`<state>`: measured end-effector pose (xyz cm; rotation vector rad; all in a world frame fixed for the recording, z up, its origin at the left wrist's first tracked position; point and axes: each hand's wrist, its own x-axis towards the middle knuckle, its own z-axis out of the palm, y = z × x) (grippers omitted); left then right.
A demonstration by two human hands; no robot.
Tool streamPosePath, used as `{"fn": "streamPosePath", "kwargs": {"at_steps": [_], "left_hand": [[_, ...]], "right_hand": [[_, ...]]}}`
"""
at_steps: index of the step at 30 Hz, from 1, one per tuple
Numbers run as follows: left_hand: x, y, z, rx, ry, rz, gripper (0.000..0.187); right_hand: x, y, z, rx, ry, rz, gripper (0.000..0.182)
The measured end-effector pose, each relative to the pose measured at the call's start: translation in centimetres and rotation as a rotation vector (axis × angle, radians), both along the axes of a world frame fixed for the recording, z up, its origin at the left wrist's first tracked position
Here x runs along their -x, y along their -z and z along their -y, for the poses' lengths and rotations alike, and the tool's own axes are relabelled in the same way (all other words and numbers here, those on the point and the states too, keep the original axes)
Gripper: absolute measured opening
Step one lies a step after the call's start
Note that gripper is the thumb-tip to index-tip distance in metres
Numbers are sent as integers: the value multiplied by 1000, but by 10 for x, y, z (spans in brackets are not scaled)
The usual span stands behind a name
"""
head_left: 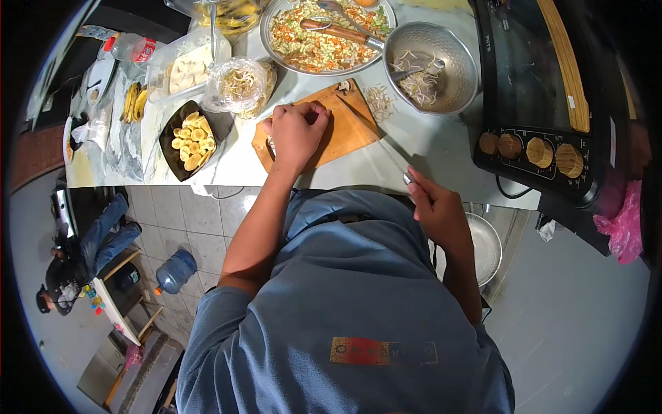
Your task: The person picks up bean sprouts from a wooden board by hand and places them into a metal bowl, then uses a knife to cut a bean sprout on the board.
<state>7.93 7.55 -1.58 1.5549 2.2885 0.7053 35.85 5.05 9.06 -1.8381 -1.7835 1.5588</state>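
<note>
My left hand is over the wooden cutting board, its fingers curled and pressed together; what they hold, if anything, is hidden. A small pale bit shows by its wrist on the board. My right hand is closed around the handle of a knife, whose thin blade points up and left across the board's right corner. A small pale brown scrap lies at the board's far corner. Loose bean sprouts lie on the counter just beyond. More sprouts fill a clear plastic bag behind my left hand.
A metal pot with sprouts stands back right, beside a round tray of chopped vegetables. Left are a bowl of banana slices and a container of white blocks. A toaster oven borders the right. Another person is far left.
</note>
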Motion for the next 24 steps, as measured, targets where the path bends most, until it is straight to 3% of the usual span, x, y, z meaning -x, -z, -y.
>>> {"fn": "streamPosePath", "kwargs": {"at_steps": [5,13,18,24], "left_hand": [[-1,0,0,-27,16,-13,15],[4,-9,-6,-29,89,25,15],[-1,-34,-25,-17,137,293,19],[-36,-74,-82,-91,316,325,24]], "right_hand": [[-19,-2,3,-29,47,75,38],[-35,-6,4,36,197,-34,39],[-39,-3,13,79,226,-63,39],[-44,-5,23,114,263,-43,39]]}}
